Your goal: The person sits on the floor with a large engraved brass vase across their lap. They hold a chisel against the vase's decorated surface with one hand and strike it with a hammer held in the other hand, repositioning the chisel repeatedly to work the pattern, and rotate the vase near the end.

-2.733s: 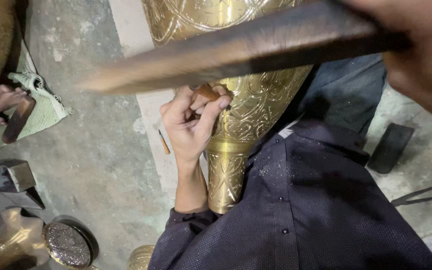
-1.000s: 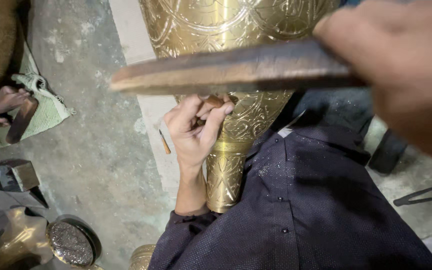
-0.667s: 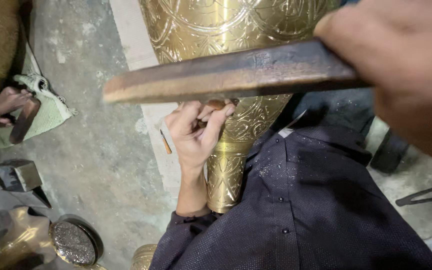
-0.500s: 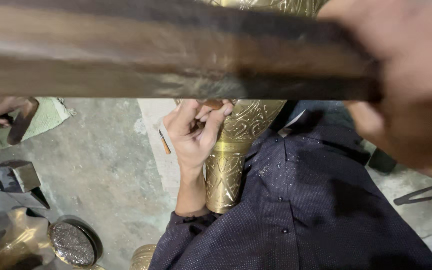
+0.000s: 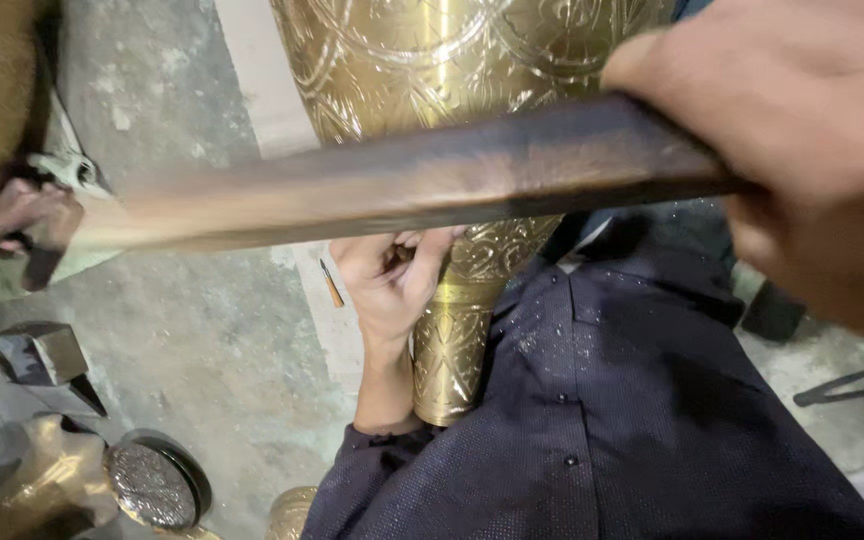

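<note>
Vase: engraved brass vase (image 5: 472,60) lies across the person's lap.
Right hand (image 5: 802,130): fingers clamped on a dark hammer handle (image 5: 432,185), lower than half a second ago, mid-swing.
Left hand (image 5: 392,280): fingers pinch a small punch (image 5: 407,255) against the vase neck, unmoved.

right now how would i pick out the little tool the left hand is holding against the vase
Start at the big engraved brass vase and follow it down to its narrow neck. The left hand presses a short punch there, mostly hidden by fingers, unlike the long blurred bar above.
</note>
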